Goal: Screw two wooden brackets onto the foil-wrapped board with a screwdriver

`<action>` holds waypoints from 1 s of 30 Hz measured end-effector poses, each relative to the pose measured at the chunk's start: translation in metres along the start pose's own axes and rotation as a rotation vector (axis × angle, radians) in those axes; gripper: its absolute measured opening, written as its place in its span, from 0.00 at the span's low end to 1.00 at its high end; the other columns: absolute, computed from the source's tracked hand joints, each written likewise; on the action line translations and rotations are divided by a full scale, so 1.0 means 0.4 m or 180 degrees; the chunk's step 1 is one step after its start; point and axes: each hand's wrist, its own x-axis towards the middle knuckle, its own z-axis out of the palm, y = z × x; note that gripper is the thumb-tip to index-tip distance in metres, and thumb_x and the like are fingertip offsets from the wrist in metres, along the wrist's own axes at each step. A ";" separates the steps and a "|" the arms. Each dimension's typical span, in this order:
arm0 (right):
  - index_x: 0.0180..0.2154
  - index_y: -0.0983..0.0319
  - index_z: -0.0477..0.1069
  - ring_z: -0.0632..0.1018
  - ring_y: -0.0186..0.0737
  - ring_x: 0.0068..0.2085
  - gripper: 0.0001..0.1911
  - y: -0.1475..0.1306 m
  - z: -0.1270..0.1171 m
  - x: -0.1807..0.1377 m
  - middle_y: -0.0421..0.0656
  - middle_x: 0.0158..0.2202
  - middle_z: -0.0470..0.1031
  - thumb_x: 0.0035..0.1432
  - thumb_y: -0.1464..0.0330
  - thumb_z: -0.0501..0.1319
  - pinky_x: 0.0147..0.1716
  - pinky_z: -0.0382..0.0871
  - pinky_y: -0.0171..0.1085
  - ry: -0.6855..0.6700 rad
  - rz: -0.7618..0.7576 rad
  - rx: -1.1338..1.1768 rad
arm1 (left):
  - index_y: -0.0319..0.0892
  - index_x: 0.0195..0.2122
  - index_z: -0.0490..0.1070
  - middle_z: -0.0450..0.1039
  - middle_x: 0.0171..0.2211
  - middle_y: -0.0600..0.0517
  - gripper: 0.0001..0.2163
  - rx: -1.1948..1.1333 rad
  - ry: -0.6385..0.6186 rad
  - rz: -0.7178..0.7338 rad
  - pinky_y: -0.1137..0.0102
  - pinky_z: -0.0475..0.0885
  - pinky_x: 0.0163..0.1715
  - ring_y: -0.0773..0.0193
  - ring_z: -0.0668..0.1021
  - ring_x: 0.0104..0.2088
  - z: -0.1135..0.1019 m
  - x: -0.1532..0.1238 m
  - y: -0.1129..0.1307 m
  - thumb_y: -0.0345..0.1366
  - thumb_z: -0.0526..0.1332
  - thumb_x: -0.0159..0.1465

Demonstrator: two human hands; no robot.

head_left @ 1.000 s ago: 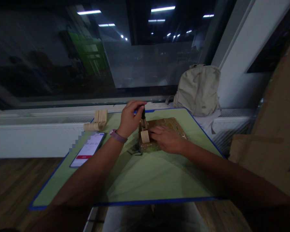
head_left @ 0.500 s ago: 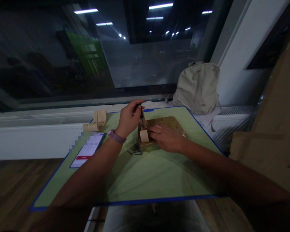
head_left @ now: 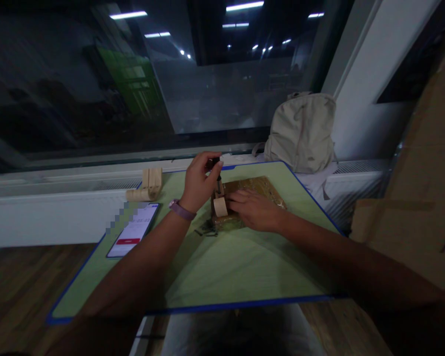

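1 green mat (head_left: 226, 267) by dark window (head_left: 96, 74); L hand (head_left: 198, 183) round screwdriver (head_left: 219, 181), R hand (head_left: 254, 210) flat on board (head_left: 261, 186)

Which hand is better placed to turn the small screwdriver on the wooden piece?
Left. The left hand pinches the screwdriver upright over the wooden piece, while the right hand lies flat, steadying it.

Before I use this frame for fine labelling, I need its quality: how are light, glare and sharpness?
Head view: dim overall, green mat brightest; light strips glare in the window; edges bend from the wide lens; the dark tool in the left hand is soft.
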 end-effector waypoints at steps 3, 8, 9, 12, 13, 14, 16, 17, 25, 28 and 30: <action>0.54 0.64 0.70 0.72 0.49 0.51 0.21 0.002 0.002 -0.001 0.51 0.56 0.73 0.60 0.79 0.56 0.50 0.67 0.49 -0.0030 -0.0007 -0.0055 | 0.45 0.43 0.74 0.73 0.38 0.51 0.08 0.0191 0.0075 0.0117 0.70 0.75 0.37 0.64 0.76 0.38 0.001 -0.002 0.003 0.36 0.65 0.63; 0.53 0.64 0.70 0.72 0.50 0.51 0.20 0.004 0.003 -0.002 0.51 0.56 0.72 0.59 0.78 0.56 0.50 0.67 0.48 -0.0003 -0.0048 -0.0090 | 0.45 0.52 0.67 0.75 0.42 0.49 0.11 -0.0270 0.0036 -0.0150 0.69 0.76 0.40 0.65 0.79 0.39 0.014 -0.015 -0.008 0.34 0.55 0.69; 0.53 0.65 0.70 0.72 0.50 0.51 0.20 0.004 0.003 -0.002 0.51 0.56 0.72 0.59 0.78 0.57 0.50 0.67 0.48 -0.0011 -0.0048 -0.0093 | 0.45 0.51 0.66 0.75 0.41 0.49 0.10 -0.0334 0.0046 -0.0182 0.69 0.76 0.40 0.66 0.79 0.38 0.017 -0.018 -0.009 0.35 0.54 0.70; 0.51 0.64 0.71 0.72 0.50 0.50 0.19 0.003 0.001 -0.002 0.52 0.56 0.72 0.59 0.79 0.57 0.50 0.67 0.49 -0.0035 -0.0035 -0.0105 | 0.45 0.47 0.68 0.74 0.41 0.50 0.08 -0.0160 0.0147 -0.0097 0.70 0.75 0.38 0.64 0.78 0.40 0.018 -0.019 -0.008 0.37 0.59 0.68; 0.52 0.64 0.71 0.72 0.50 0.50 0.19 0.002 0.000 -0.001 0.51 0.55 0.72 0.58 0.79 0.57 0.50 0.67 0.49 -0.0026 -0.0032 -0.0097 | 0.45 0.45 0.69 0.73 0.41 0.50 0.08 -0.0028 0.0201 -0.0053 0.70 0.75 0.38 0.64 0.77 0.40 0.016 -0.018 -0.007 0.37 0.61 0.66; 0.52 0.64 0.70 0.72 0.50 0.50 0.20 0.002 -0.001 -0.001 0.52 0.55 0.73 0.58 0.79 0.57 0.50 0.67 0.49 -0.0016 -0.0028 -0.0083 | 0.45 0.44 0.70 0.72 0.41 0.50 0.08 0.0085 0.0232 -0.0018 0.70 0.75 0.38 0.63 0.76 0.40 0.014 -0.016 -0.007 0.37 0.63 0.64; 0.53 0.65 0.70 0.72 0.50 0.51 0.21 0.001 -0.002 -0.001 0.52 0.55 0.72 0.58 0.80 0.56 0.50 0.67 0.49 -0.0005 -0.0026 -0.0043 | 0.45 0.43 0.71 0.72 0.39 0.50 0.07 0.0178 0.0237 0.0007 0.69 0.74 0.38 0.63 0.76 0.39 0.010 -0.012 -0.009 0.36 0.63 0.64; 0.53 0.65 0.70 0.72 0.50 0.51 0.21 0.001 -0.002 -0.002 0.53 0.55 0.72 0.58 0.80 0.56 0.50 0.67 0.49 -0.0004 -0.0022 -0.0019 | 0.44 0.44 0.71 0.72 0.39 0.50 0.07 0.0144 0.0226 0.0008 0.69 0.74 0.39 0.63 0.76 0.39 0.009 -0.011 -0.011 0.35 0.61 0.65; 0.53 0.65 0.71 0.72 0.52 0.52 0.22 0.003 -0.004 -0.001 0.54 0.55 0.73 0.57 0.80 0.57 0.50 0.67 0.52 -0.0047 0.0007 0.0118 | 0.45 0.49 0.69 0.75 0.40 0.50 0.10 -0.0082 0.0052 -0.0108 0.69 0.75 0.38 0.64 0.78 0.39 0.017 -0.012 -0.011 0.37 0.59 0.67; 0.54 0.64 0.70 0.72 0.52 0.52 0.23 0.004 -0.003 -0.001 0.54 0.56 0.72 0.57 0.80 0.57 0.51 0.67 0.51 -0.0007 -0.0015 0.0127 | 0.46 0.48 0.70 0.74 0.38 0.52 0.11 -0.0108 0.0037 -0.0087 0.70 0.74 0.37 0.65 0.77 0.36 0.019 -0.011 -0.013 0.35 0.62 0.64; 0.53 0.65 0.70 0.72 0.51 0.52 0.23 0.004 -0.004 -0.001 0.54 0.56 0.72 0.57 0.80 0.56 0.51 0.67 0.51 0.0006 -0.0039 0.0102 | 0.45 0.48 0.70 0.75 0.38 0.52 0.11 -0.0185 0.0081 -0.0075 0.69 0.75 0.38 0.65 0.78 0.37 0.020 -0.011 -0.017 0.34 0.61 0.65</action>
